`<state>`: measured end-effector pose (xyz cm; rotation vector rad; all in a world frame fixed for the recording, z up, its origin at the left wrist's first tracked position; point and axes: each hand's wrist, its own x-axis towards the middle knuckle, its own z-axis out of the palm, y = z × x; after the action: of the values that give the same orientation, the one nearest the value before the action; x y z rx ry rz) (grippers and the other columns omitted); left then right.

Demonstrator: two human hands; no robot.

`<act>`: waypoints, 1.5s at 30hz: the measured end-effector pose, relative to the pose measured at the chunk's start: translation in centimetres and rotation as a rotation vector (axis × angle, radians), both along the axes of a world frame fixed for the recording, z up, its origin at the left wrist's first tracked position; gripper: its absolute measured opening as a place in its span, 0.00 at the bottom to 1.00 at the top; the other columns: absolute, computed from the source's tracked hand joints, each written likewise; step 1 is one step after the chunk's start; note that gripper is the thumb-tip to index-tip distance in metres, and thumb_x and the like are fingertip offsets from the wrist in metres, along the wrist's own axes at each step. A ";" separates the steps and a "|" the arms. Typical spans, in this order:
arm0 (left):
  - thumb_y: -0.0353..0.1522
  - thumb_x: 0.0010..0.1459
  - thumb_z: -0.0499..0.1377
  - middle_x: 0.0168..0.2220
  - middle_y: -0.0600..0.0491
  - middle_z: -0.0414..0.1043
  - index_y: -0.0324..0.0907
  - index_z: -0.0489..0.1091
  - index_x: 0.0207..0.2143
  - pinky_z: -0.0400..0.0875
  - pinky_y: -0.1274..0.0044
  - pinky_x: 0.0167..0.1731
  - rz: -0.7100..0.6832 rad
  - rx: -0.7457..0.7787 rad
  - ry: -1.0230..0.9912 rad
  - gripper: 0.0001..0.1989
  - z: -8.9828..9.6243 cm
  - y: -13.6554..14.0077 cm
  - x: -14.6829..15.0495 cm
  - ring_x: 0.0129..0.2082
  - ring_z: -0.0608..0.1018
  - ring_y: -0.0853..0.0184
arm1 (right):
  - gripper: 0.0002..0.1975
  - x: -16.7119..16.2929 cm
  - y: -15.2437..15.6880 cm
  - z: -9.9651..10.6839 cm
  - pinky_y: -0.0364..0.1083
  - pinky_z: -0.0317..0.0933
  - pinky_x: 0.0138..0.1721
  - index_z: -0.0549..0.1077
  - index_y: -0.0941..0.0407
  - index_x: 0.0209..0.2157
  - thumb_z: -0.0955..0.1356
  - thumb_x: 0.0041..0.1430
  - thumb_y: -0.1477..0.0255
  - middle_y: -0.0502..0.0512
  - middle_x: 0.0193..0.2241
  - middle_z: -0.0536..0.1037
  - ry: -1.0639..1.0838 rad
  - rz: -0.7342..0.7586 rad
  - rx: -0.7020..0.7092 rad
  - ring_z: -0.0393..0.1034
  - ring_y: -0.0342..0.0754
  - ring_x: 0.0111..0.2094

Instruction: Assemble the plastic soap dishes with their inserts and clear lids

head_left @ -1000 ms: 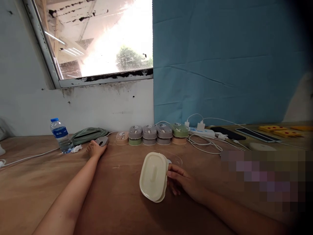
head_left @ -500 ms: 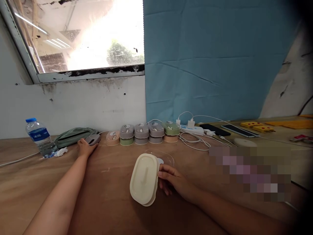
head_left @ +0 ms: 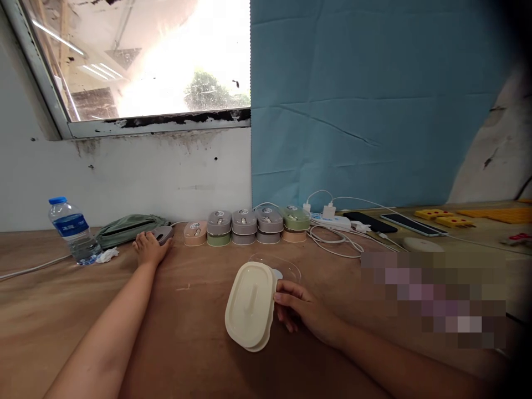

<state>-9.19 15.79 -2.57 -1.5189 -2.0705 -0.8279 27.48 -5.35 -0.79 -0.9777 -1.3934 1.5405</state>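
Observation:
In my right hand is a cream, rounded-oblong plastic container, pinched by its right edge between thumb and fingers. It is tilted up above the table, its flat, ridged face turned toward me. Behind it lies a clear, rounded plastic piece, partly hidden. My left hand is stretched far forward, its fingers around a small grey-brown box at the back left. That hand covers part of the box.
A row of lidded boxes, mostly stacked in twos, lines the wall. Left are a green pouch, a water bottle and crumpled tissue. Right are a power strip, cables, phones and yellow pieces.
The view has shifted slightly, moving everything a little to the right. My left hand has settled further over the grey-brown box. My right hand still holds the cream container much as before.

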 end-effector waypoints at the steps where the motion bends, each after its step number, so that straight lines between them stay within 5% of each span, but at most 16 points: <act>1: 0.44 0.46 0.53 0.49 0.34 0.54 0.30 0.57 0.45 0.50 0.64 0.49 -0.024 0.029 -0.021 0.30 0.0 -0.5 0.4 0.52 0.57 0.50 | 0.14 0.0 0.0 0.0 0.35 0.47 0.12 0.62 0.58 0.25 0.66 0.49 0.61 0.44 0.15 0.69 0.010 0.002 -0.005 0.59 0.35 0.12; 6: 0.40 0.52 0.48 0.50 0.37 0.52 0.34 0.58 0.44 0.51 0.63 0.49 -0.246 0.071 -0.099 0.22 0.4 -5.8 4.3 0.52 0.57 0.54 | 0.15 0.0 0.2 0.0 0.35 0.47 0.11 0.62 0.58 0.24 0.66 0.48 0.60 0.44 0.17 0.69 0.046 -0.006 0.000 0.59 0.35 0.12; 9: 0.39 0.57 0.43 0.46 0.43 0.57 0.39 0.60 0.42 0.50 0.64 0.49 -0.598 0.032 0.018 0.17 1.5 -11.5 7.8 0.51 0.58 0.57 | 0.17 -0.1 0.1 0.0 0.35 0.47 0.12 0.62 0.58 0.25 0.67 0.47 0.58 0.44 0.19 0.69 0.012 0.000 0.002 0.59 0.34 0.12; 13: 0.41 0.54 0.48 0.44 0.46 0.60 0.42 0.62 0.41 0.53 0.66 0.47 -1.074 -0.124 0.137 0.16 3.3 -19.2 12.2 0.47 0.61 0.58 | 0.18 -0.2 0.1 0.0 0.35 0.48 0.12 0.62 0.58 0.25 0.66 0.47 0.57 0.43 0.18 0.68 -0.045 0.004 0.035 0.58 0.33 0.12; 17: 0.38 0.50 0.55 0.36 0.50 0.66 0.42 0.64 0.36 0.60 0.72 0.40 -1.286 -0.241 0.123 0.12 3.8 -22.9 14.7 0.37 0.67 0.64 | 0.19 -0.2 0.3 -0.2 0.35 0.48 0.12 0.62 0.58 0.26 0.66 0.48 0.56 0.43 0.18 0.67 -0.090 0.031 0.072 0.58 0.33 0.12; 29: 0.34 0.57 0.50 0.31 0.51 0.68 0.40 0.64 0.32 0.62 0.75 0.36 -1.298 -0.191 0.275 0.07 3.1 -20.9 13.8 0.33 0.68 0.68 | 0.18 -0.1 0.8 -0.4 0.36 0.48 0.12 0.64 0.57 0.29 0.63 0.50 0.55 0.44 0.17 0.65 -0.235 -0.036 0.141 0.56 0.35 0.12; 38: 0.33 0.58 0.46 0.30 0.50 0.66 0.39 0.64 0.30 0.63 0.75 0.33 -1.067 -0.297 0.334 0.10 4.3 -18.6 10.7 0.30 0.68 0.67 | 0.07 0.8 -0.5 1.3 0.46 0.59 0.32 0.69 0.54 0.30 0.60 0.54 0.74 0.53 0.27 0.71 -0.793 -0.081 0.931 0.64 0.47 0.29; 45: 0.34 0.58 0.46 0.31 0.49 0.67 0.39 0.65 0.30 0.63 0.75 0.34 -0.971 -0.358 0.334 0.11 3.3 -16.5 9.7 0.31 0.69 0.66 | 0.12 4.0 1.1 2.9 0.52 0.56 0.39 0.67 0.55 0.29 0.62 0.37 0.80 0.55 0.31 0.70 -1.099 -0.115 1.097 0.61 0.53 0.36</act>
<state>0.56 -0.67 0.73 -2.7017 -1.2086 -0.4291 31.48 -4.25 2.07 -1.1081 -2.4065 -0.1416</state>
